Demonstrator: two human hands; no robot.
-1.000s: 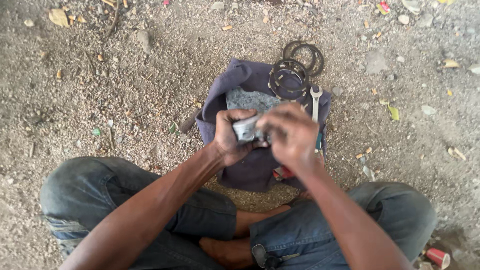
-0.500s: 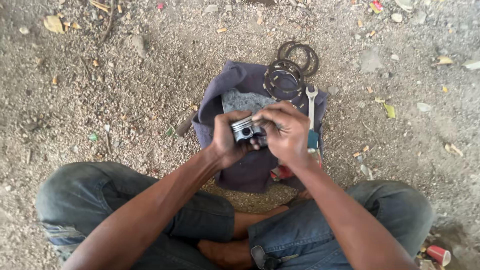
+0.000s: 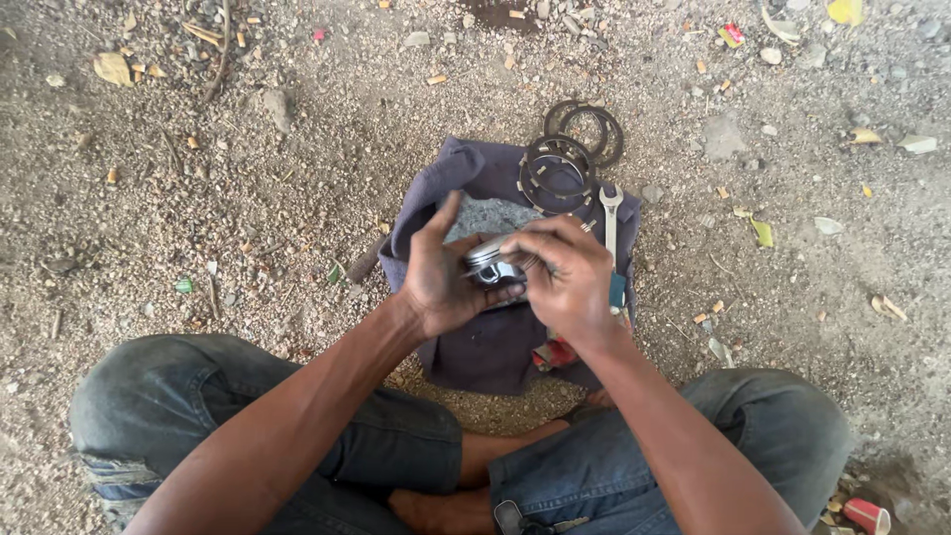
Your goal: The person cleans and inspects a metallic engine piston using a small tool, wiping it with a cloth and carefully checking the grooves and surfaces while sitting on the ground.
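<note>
Metal piston [image 3: 492, 264] now sitting between both hands above purple cloth [image 3: 475, 337]; you're cradling w/ left hand [image 3: 441, 277], thumb newly lifted; right hand [image 3: 567, 277] gripping, working its rim.

Gravel ground [image 3: 248, 198] carries a purple cloth [image 3: 475, 347]; dark rings [image 3: 584, 129] beside it.

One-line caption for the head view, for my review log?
Seated person holds a metal piston between left hand and right hand above a purple cloth, rings and wrench.

Small metal part [image 3: 492, 264] half hidden between both hands [image 3: 505, 272]
</note>
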